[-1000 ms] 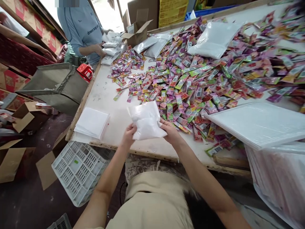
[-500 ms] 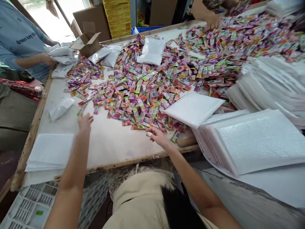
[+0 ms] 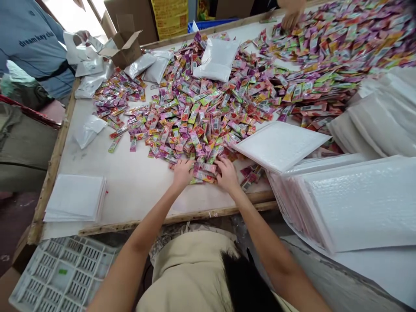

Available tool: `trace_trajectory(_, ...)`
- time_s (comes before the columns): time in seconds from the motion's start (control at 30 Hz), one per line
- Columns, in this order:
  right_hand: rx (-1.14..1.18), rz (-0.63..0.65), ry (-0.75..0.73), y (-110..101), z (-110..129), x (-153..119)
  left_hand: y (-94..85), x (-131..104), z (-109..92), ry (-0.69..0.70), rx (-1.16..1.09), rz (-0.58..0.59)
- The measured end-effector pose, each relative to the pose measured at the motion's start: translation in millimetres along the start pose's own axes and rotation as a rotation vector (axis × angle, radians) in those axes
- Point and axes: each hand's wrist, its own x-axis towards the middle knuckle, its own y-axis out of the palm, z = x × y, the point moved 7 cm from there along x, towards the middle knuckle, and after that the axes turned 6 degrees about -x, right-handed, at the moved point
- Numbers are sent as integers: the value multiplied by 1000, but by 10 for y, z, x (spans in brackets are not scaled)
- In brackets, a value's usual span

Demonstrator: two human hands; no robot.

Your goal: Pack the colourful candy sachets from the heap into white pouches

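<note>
A large heap of small colourful printed sachets [image 3: 182,112] covers the middle of the white table. At the heap's near edge, my left hand [image 3: 183,174] presses its curled fingers against several sachets from the left. My right hand [image 3: 227,174] grips the same cluster from the right, its fingers bent around the packet ends. Between both hands lie a few sachets [image 3: 204,173], pink, orange and green, partly covered by my fingertips. Right of my right hand, a few more sachets [image 3: 250,177] lie beneath a white padded mailer [image 3: 282,145].
Stacks of white bubble mailers [image 3: 360,199] stand at the right. Flat white mailers [image 3: 74,197] lie at the left, near the wooden table edge [image 3: 52,182]. A filled white pouch [image 3: 217,58] rests on the heap. A co-worker's hand [image 3: 290,17] reaches in at the back.
My left hand has moved right from the bare table to the heap's near edge. My right hand has shifted slightly right and up, and both now hold sachets. The view has tilted slightly.
</note>
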Motion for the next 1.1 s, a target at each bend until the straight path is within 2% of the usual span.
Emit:
trace_trajectory(0.07,120,73,-112,-2,59,-173,-23,-238,57,48,-17,81)
trace_trajectory(0.1,172,57,-106,-60,42,-250,-65,-347,107,41,-34,86)
trace_trajectory(0.2,158,-82,122,-264,-133,-371,-218,-509,278,-83,-89,-4)
trace_trajectory(0.23,96,-87,218,-288,-189,-380,-244,-503,319,-134,-94,-31)
trace_trajectory(0.3,-30,17,333,-243,-237,-354,-240,-426,353,-211,-77,-27)
trace_trajectory(0.37,-97,172,346,-162,-236,-318,-215,-329,357,-261,-47,36)
trace_trajectory(0.43,-100,243,371,-161,-276,-326,-251,-284,390,-319,-87,74)
trace_trajectory(0.53,77,178,455,-285,-400,-404,-381,-338,505,-457,-408,71)
trace_trajectory(0.6,233,89,423,-373,-398,-404,-460,-370,543,-536,-632,30)
trace_trajectory(0.67,266,40,366,-405,-308,-315,-500,-319,484,-546,-711,-42)
trace_trajectory(0.73,152,52,353,-348,-164,-142,-435,-172,292,-471,-642,-52)
trace_trajectory(0.83,-117,177,397,-129,67,152,-134,59,-56,-372,-337,97)
trace_trajectory(0.9,-238,250,420,-5,155,274,36,109,-169,-362,-160,176)
trace_trajectory(1.0,-202,301,397,67,126,258,77,-12,-127,-363,-198,190)
trace_trajectory(1.1,19,286,389,9,-56,46,-93,-256,125,-432,-522,120)
